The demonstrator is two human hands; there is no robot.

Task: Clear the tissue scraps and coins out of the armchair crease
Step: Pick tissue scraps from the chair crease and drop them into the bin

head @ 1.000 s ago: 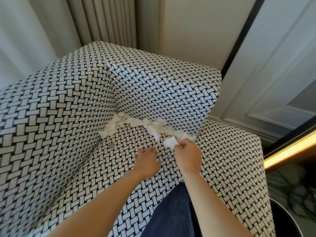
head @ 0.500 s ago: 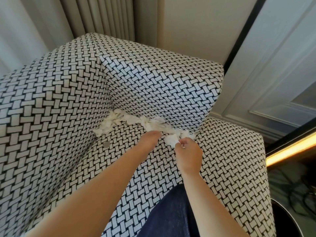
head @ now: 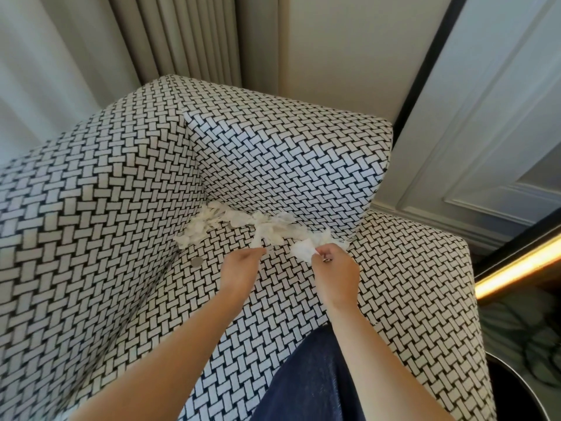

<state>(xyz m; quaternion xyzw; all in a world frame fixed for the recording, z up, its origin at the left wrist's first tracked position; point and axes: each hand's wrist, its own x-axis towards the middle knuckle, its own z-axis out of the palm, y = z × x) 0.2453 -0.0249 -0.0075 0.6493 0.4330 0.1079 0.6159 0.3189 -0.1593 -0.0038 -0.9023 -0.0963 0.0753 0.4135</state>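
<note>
White tissue scraps (head: 230, 221) lie in a ragged line along the crease between seat and backrest of a black-and-white woven armchair (head: 91, 238). My left hand (head: 239, 271) pinches the lower end of one tissue strip (head: 259, 238) that hangs from the pile. My right hand (head: 335, 273) holds a crumpled tissue scrap (head: 303, 250) just in front of the crease. A silver coin (head: 197, 262) lies flat on the seat, left of my left hand. Another small coin (head: 233, 226) peeks out among the scraps.
The chair's left arm (head: 60, 223) rises beside the seat and the backrest (head: 288, 165) stands behind the crease. My blue-clad knee (head: 312, 381) rests at the seat's front. Curtains (head: 188, 34) hang behind, and a panelled wall (head: 485, 117) is at the right.
My left hand reached into the scraps, took a strip and has drawn back a little with it. My right hand kept its scrap and stayed near the crease.
</note>
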